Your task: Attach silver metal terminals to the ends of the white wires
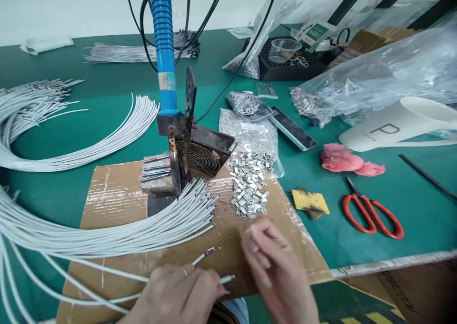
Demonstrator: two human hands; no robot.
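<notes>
My left hand [178, 290], a ring on one finger, is closed around a white cable [227, 279] whose bare end pokes out past the fingertips. Just above it lies another cable end with a small metal clip [210, 251] on it. My right hand [276, 267] is a short way to the right, fingers curled together in a pinch and a little blurred; anything inside is hidden. Beyond it a pile of small metal clips [250, 186] spreads over the cardboard sheet [117, 191]. A thick bundle of white cables [143, 233] runs in from the left.
A blue-handled soldering iron [164, 53] stands upright in a holder, near a black fan [203, 155]. Red-handled scissors [371, 214], a yellow sponge [310, 202], a pink cloth [350, 160], a phone [293, 129] and a white jug [396, 124] lie on the right.
</notes>
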